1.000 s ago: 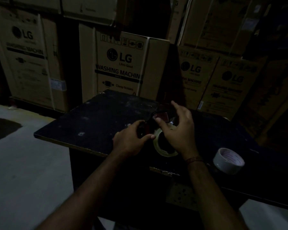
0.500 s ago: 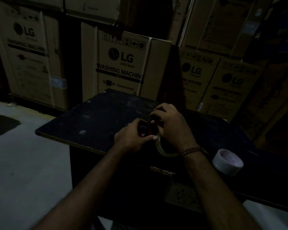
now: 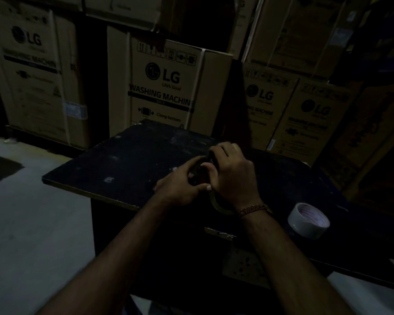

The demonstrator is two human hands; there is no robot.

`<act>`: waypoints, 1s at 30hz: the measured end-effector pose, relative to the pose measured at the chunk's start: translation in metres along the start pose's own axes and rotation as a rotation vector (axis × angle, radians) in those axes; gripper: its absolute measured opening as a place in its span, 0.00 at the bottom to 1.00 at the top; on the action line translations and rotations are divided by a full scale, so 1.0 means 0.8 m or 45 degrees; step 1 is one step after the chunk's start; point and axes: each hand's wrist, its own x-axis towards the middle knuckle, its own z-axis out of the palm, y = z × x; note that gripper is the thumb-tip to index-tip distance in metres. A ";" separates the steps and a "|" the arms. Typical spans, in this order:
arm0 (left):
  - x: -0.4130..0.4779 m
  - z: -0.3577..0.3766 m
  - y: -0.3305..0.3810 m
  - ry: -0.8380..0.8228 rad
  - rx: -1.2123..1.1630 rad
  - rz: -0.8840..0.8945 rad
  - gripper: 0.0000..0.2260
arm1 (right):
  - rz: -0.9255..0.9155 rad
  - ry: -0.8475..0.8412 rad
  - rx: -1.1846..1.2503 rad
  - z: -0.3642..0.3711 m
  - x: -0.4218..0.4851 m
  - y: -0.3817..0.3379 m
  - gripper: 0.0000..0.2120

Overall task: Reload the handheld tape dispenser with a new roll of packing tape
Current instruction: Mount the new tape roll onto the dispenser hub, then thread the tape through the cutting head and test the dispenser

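A: so where's the dispenser?

B: the dark handheld tape dispenser (image 3: 199, 173) is clamped between both hands over the black scuffed tabletop (image 3: 127, 164). Left hand (image 3: 180, 185) wraps its side, right hand (image 3: 233, 176) covers the top, clear tape roll (image 3: 216, 204) peeking underneath.

A: the spare?

B: white tape roll (image 3: 308, 220) sits apart, right side.

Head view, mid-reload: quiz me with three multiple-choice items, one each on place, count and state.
1. Where is the white roll of tape?
A. On the dark tabletop, to the right of the right hand
B. On the floor
C. On a carton

2. How many tape rolls show?
A. One
B. Two
C. Four

3. What are the hands doing?
A. Both are closed on the dark tape dispenser
B. Both lie flat
C. Only the left hand works

Key: A, it sits beside the right wrist; B, the white roll plus the clear tape roll under the right hand; A, both hands' fingers wrap it.
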 end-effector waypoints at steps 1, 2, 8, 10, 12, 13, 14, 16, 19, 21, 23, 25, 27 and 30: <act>0.001 0.000 -0.001 0.004 -0.018 -0.002 0.40 | -0.002 0.012 0.004 0.001 0.000 0.001 0.15; 0.003 0.001 -0.003 0.010 -0.049 -0.003 0.39 | 0.000 0.019 0.008 0.001 0.001 0.003 0.15; 0.008 0.001 -0.008 0.028 -0.122 -0.073 0.43 | 0.070 -0.028 0.106 -0.001 0.004 0.004 0.18; 0.009 0.001 -0.009 0.024 -0.144 -0.082 0.45 | 0.084 -0.069 0.190 -0.006 0.007 0.004 0.16; 0.008 0.000 -0.009 0.022 -0.161 -0.080 0.44 | 0.174 -0.039 0.408 -0.016 0.009 0.006 0.13; 0.008 -0.001 -0.009 0.032 -0.159 -0.078 0.42 | 0.270 0.031 0.547 -0.022 0.010 0.006 0.12; 0.007 0.000 -0.010 0.049 -0.149 -0.071 0.41 | 0.380 0.125 0.629 -0.027 0.009 0.009 0.12; 0.006 0.000 -0.011 0.081 -0.125 -0.063 0.38 | 0.643 0.184 0.609 -0.031 0.007 0.023 0.14; 0.006 0.002 -0.012 0.110 -0.120 -0.050 0.37 | 1.081 -0.326 0.530 -0.028 0.003 0.057 0.16; 0.008 0.002 -0.013 0.107 -0.142 -0.055 0.40 | 1.171 -0.526 0.625 -0.024 -0.001 0.069 0.15; 0.010 0.001 -0.012 0.093 -0.141 -0.055 0.42 | 1.169 -0.458 0.696 -0.021 -0.004 0.069 0.13; 0.010 0.002 -0.013 0.093 -0.136 -0.056 0.38 | 1.163 -0.363 0.696 -0.019 -0.006 0.064 0.11; 0.011 0.002 -0.014 0.102 -0.138 -0.062 0.35 | 1.165 -0.289 0.688 -0.018 -0.008 0.062 0.10; 0.011 0.003 -0.014 0.101 -0.117 -0.068 0.38 | 1.194 -0.170 0.725 -0.018 -0.010 0.053 0.07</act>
